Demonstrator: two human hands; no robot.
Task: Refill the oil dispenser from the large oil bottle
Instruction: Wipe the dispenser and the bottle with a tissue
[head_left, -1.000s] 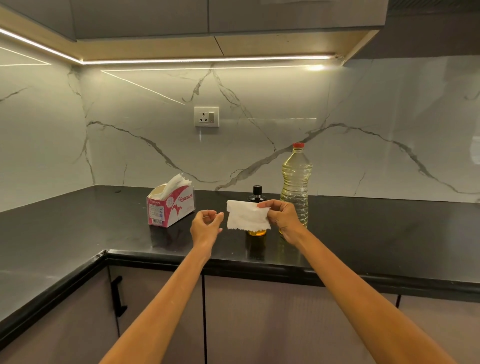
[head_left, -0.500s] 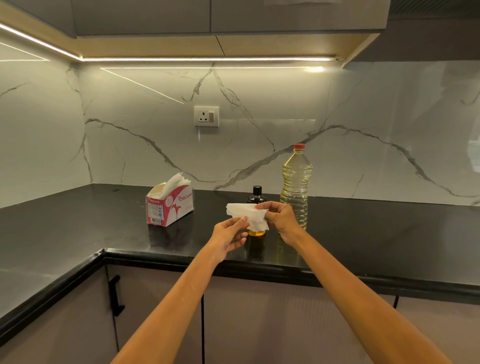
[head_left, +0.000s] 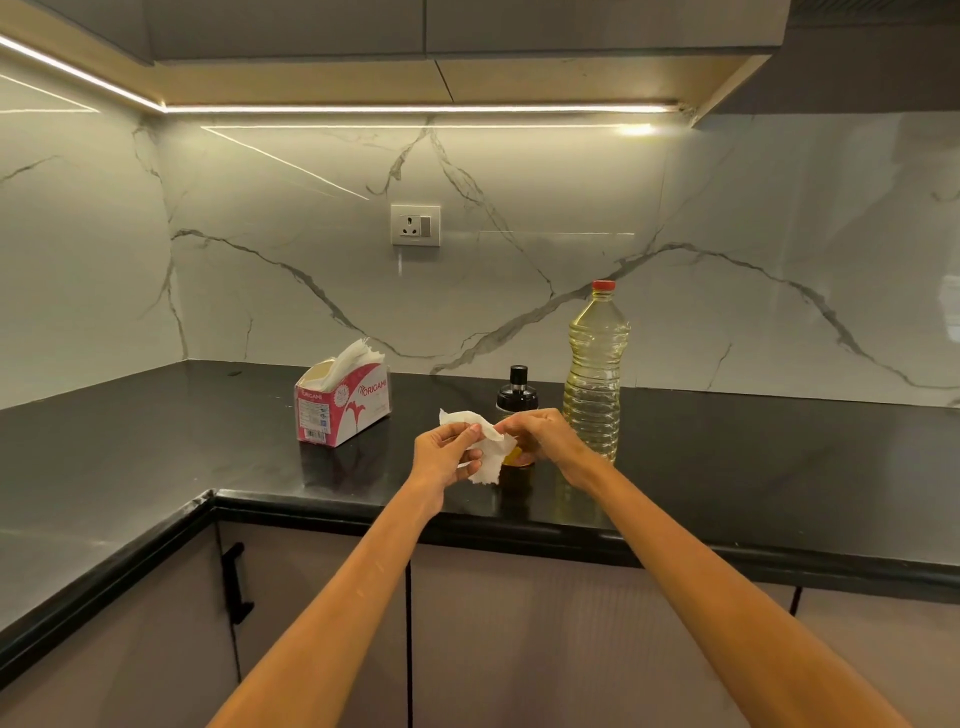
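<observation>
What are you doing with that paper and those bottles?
A person holds a white paper tissue between the left hand and right hand, above the black countertop. Behind it stand the small black-capped glass oil dispenser and the tall clear plastic oil bottle, red cap on. A pink tissue box sits left.

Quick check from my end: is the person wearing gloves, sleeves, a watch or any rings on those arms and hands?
Nothing worn that shows. The left hand and right hand are bare, no gloves, and no rings or watch can be seen. Both forearms are uncovered from the wrists down to the frame's lower edge, with no sleeves, bands or markings in view.
</observation>
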